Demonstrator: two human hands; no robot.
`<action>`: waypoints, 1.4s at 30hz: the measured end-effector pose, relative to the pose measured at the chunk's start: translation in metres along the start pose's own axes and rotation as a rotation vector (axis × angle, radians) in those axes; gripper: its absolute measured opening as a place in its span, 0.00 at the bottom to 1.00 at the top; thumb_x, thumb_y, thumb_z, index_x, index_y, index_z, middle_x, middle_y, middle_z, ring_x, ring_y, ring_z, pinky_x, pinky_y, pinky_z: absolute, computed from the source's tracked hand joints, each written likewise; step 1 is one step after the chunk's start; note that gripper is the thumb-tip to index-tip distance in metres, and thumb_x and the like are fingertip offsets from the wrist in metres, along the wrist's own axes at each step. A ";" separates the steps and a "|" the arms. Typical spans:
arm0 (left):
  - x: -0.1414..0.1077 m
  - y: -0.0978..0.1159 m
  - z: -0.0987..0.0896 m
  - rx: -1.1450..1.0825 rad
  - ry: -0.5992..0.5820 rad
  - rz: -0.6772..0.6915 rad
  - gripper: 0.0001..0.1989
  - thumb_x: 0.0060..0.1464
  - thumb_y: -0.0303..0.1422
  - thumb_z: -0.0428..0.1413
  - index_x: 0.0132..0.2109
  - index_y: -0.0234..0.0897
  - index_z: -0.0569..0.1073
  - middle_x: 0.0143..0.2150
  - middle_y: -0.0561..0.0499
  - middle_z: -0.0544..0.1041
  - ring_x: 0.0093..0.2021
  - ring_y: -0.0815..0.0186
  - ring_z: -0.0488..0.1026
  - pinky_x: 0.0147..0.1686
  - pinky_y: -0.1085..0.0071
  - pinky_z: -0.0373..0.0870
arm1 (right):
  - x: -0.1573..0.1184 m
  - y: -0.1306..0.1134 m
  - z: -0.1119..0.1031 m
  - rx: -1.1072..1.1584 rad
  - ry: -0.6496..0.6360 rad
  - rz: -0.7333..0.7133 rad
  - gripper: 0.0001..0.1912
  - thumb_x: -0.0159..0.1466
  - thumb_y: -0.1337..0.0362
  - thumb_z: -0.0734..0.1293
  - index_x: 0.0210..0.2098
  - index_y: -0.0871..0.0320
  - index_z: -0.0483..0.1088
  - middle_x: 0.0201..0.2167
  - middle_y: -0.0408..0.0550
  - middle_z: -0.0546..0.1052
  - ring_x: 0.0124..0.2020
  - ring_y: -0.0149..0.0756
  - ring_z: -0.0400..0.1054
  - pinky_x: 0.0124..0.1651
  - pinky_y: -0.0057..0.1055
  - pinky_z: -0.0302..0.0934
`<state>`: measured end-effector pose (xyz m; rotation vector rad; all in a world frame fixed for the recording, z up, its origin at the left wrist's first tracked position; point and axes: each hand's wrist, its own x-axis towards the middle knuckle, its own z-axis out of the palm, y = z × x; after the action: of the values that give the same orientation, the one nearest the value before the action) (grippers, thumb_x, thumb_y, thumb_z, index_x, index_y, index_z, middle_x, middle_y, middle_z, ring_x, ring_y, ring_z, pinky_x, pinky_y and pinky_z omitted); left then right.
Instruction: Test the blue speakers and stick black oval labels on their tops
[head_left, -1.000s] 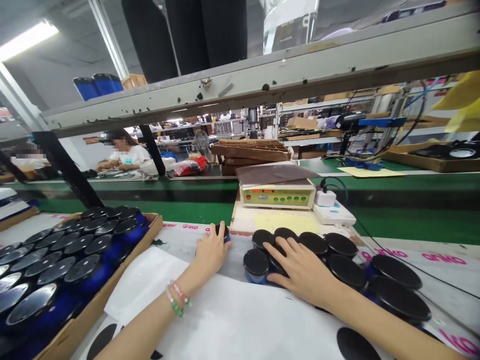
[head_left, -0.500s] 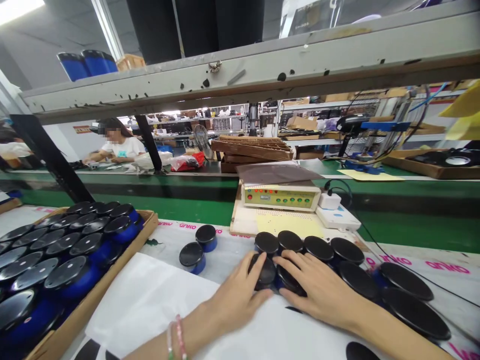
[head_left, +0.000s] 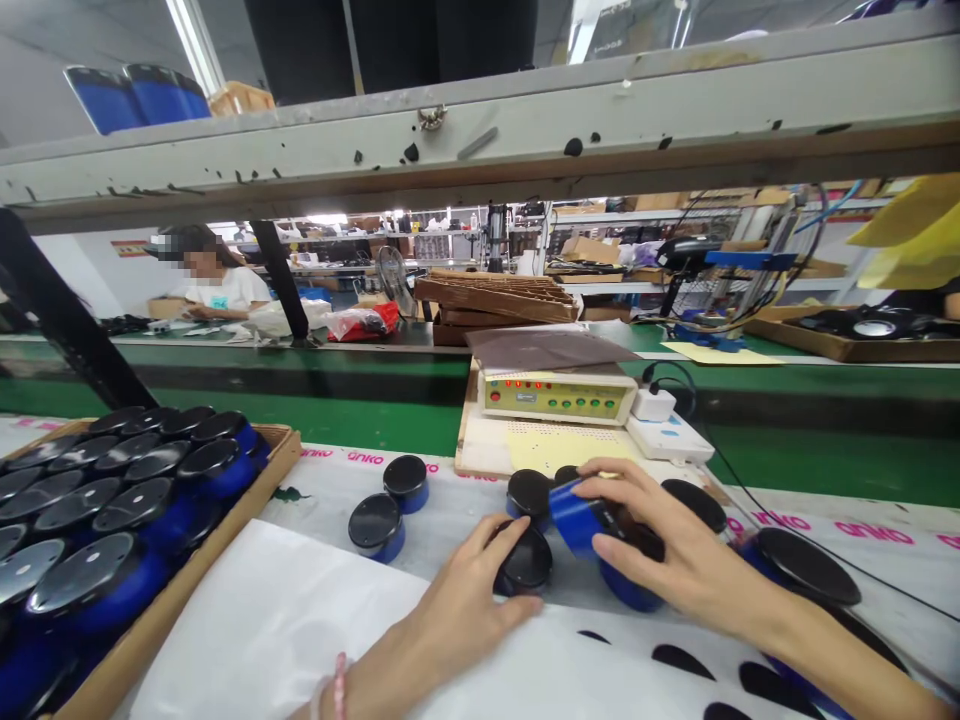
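My right hand (head_left: 667, 550) grips a blue cylinder with a black end (head_left: 581, 518), tilted on its side and raised above the others. Thumb and fingers of my left hand (head_left: 469, 600) curl around a black-topped blue cylinder (head_left: 527, 558) that stands upright on the table. More such cylinders stand behind and to the right, one (head_left: 528, 494) just beyond my left fingers. Two others (head_left: 376, 525) stand left of my hands. A white sheet (head_left: 277, 620) with black round pieces (head_left: 681, 660) lies under my forearms.
A cardboard tray (head_left: 281, 455) full of blue cylinders sits at the left. Behind the hands are a control box with buttons (head_left: 556, 398), a white power adapter (head_left: 667, 435) with cables, and a green belt (head_left: 375, 400). A shelf (head_left: 480, 140) crosses overhead; a person (head_left: 225, 285) sits far left.
My right hand has lifted and tilted a cylinder that stood among the others. My left hand stays around its cylinder. The view has shifted slightly.
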<state>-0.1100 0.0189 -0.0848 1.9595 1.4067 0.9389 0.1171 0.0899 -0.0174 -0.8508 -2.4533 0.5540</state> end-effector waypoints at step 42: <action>-0.006 0.014 -0.015 -0.039 -0.241 0.030 0.25 0.50 0.30 0.58 0.56 0.45 0.63 0.69 0.48 0.49 0.63 0.55 0.58 0.60 0.60 0.57 | 0.052 0.038 0.013 -0.418 -0.326 0.073 0.31 0.55 0.62 0.67 0.58 0.57 0.62 0.50 0.59 0.70 0.44 0.52 0.69 0.46 0.46 0.62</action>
<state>-0.1151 0.0096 -0.0667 1.9941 1.2177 0.7088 0.0908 0.1486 -0.0313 -1.0861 -2.9055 0.2141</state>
